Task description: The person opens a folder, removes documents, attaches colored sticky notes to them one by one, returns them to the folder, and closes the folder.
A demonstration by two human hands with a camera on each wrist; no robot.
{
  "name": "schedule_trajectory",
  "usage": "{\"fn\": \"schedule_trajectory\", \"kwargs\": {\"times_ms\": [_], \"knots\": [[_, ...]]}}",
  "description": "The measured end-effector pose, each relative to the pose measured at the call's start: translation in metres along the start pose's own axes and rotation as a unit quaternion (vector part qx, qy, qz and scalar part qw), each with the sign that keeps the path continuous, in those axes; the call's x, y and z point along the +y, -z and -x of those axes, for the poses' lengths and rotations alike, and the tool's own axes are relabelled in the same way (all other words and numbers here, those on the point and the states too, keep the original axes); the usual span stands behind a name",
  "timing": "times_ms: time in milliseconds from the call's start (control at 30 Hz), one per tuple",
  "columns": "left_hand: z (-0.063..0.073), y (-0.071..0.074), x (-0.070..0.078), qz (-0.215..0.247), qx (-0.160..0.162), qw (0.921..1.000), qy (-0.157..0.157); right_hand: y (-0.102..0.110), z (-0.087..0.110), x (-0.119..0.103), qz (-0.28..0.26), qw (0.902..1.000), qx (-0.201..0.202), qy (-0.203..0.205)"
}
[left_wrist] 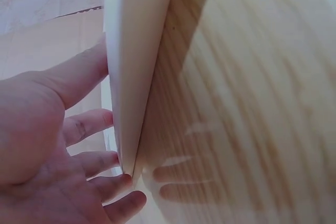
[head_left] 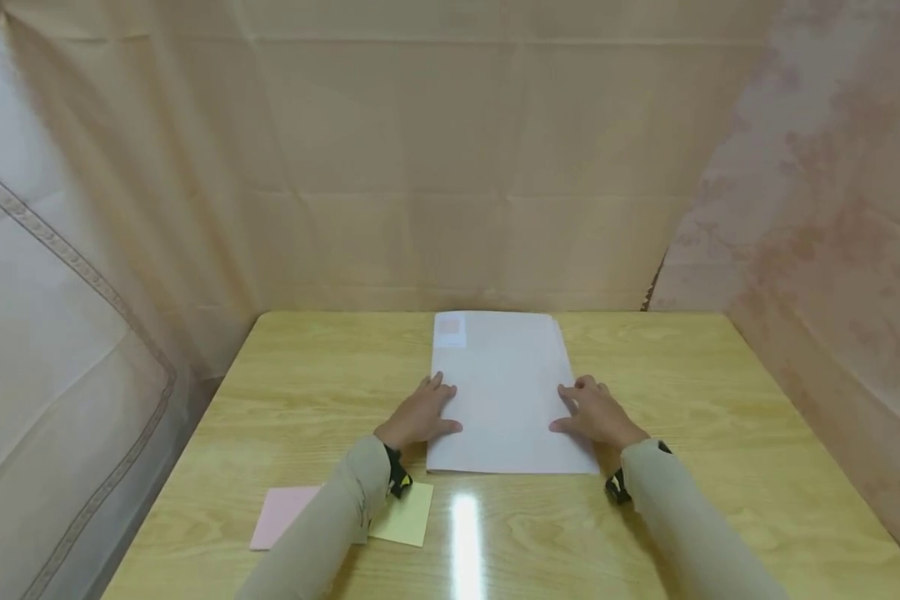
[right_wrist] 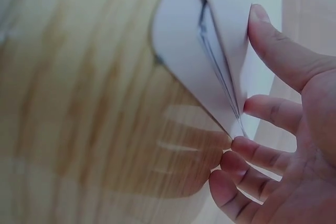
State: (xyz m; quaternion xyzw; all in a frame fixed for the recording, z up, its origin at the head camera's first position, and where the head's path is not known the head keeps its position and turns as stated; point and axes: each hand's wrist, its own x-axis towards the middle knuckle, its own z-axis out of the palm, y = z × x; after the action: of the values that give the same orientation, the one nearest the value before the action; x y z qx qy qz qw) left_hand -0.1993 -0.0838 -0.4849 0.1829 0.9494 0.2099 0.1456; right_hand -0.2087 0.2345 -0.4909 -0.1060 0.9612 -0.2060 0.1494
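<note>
A white paper folder (head_left: 506, 392) lies on the wooden table with its spine to the left and a small label in its upper left corner. My left hand (head_left: 423, 410) rests at its left side, thumb on the cover and fingers along the spine. In the left wrist view the fingertips (left_wrist: 110, 116) touch the spine. On the opposite side, my right hand (head_left: 594, 412) touches the right edge, fingers spread and thumb over the cover. The right wrist view shows that edge parted, with thin sheets (right_wrist: 218, 59) between the covers.
At the front left of the table (head_left: 720, 500) lie a pink paper (head_left: 288, 508) and a yellow paper (head_left: 408, 517), partly covered by my left sleeve (head_left: 330, 517). A beige curtain (head_left: 450, 167) hangs behind the table's far edge, with patterned cloth (head_left: 832, 208) on the right.
</note>
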Motion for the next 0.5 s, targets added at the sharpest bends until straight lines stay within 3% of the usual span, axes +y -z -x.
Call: {"fn": "schedule_trajectory", "kwargs": {"times_ms": [233,500], "knots": [[0.003,0.003,0.005,0.014,0.012,0.9998,0.006,0.008,-0.004,-0.002,0.003,1.0,-0.004,0.0],[-0.001,0.0,0.011,0.021,0.029,0.9992,-0.015,0.004,0.004,0.008,-0.015,0.9996,-0.006,-0.021]]}}
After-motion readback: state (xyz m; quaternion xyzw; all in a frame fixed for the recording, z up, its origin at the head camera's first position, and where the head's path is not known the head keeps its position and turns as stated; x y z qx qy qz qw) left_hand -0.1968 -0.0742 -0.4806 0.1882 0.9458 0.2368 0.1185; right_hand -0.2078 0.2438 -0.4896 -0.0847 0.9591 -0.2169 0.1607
